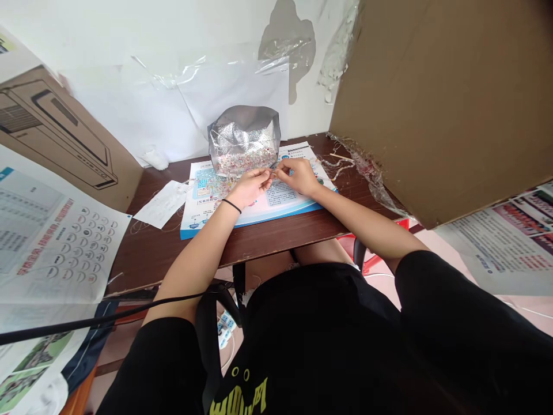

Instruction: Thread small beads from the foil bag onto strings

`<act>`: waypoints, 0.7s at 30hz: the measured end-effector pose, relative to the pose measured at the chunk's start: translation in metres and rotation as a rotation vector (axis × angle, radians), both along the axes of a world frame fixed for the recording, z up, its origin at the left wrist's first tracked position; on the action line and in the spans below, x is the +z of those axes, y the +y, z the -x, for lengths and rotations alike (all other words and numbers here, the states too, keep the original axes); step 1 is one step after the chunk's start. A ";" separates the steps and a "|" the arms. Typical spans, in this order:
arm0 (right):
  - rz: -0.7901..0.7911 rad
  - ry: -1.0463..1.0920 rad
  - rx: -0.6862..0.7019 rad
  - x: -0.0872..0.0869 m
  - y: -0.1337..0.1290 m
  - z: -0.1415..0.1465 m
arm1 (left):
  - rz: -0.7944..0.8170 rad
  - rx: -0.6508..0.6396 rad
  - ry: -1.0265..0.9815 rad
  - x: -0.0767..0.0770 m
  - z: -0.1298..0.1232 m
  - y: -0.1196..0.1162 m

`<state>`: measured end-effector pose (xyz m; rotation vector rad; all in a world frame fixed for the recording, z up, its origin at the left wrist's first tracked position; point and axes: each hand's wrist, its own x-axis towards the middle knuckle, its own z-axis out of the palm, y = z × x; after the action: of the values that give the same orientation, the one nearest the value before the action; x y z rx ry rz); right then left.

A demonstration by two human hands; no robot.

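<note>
My left hand [252,187], with a dark band at its wrist, is closed in a pinch over a printed sheet. Close against it, my right hand [301,176] pinches too, the fingertips of both hands almost meeting. What lies between the fingers is too small to make out. Just behind the hands stands an open silver-lined bag [244,135], with many small coloured beads [246,163] in its lower part. More loose beads [218,187] are scattered in front of it, left of my left hand. Beneath them is the blue-edged printed sheet [276,214].
On the dark wooden table [242,245] a white paper [163,203] lies to the left. Strings and a thin stick [342,157] are at the right. Cardboard panels [432,115] stand on both sides, with a white wall behind. A black cord [108,317] crosses at lower left.
</note>
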<state>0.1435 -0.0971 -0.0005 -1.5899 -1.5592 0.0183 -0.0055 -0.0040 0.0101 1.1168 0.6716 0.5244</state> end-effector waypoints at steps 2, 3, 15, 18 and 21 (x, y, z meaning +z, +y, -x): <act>0.008 -0.003 -0.002 0.000 0.000 0.000 | -0.011 -0.007 0.000 -0.001 0.000 0.000; 0.013 -0.006 0.000 0.000 0.000 -0.001 | -0.013 -0.009 0.000 -0.001 0.000 0.001; 0.017 -0.045 0.030 0.001 -0.001 -0.003 | -0.044 -0.046 -0.004 -0.002 0.000 0.001; 0.015 -0.056 0.027 0.002 -0.001 -0.004 | -0.049 -0.045 -0.001 -0.003 0.000 0.001; 0.016 -0.060 0.033 0.001 -0.001 -0.005 | -0.039 -0.036 0.005 -0.003 0.000 0.002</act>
<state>0.1485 -0.0978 0.0007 -1.5893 -1.6353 0.0011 -0.0052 -0.0024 0.0072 1.1648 0.6470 0.5062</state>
